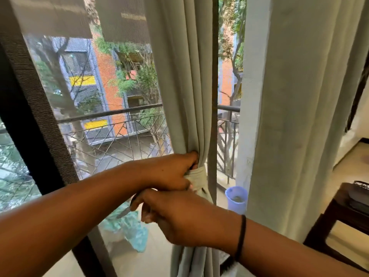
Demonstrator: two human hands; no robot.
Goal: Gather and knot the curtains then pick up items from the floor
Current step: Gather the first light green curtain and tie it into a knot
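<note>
Grey-green curtain [187, 96] is bunched at window centre w/ a wrap at its waist, so keep your left hand [169, 172] pinching the folds and pull the tail w/ right hand [179, 216], fingers closed, till knot is snug.

2 curtains [191, 86] [295, 116], 2 hands [171, 172] [185, 218] (1 bucket [235, 198]).

A lilac bucket [235, 199] stands beyond a dark wooden table [337, 212].
</note>
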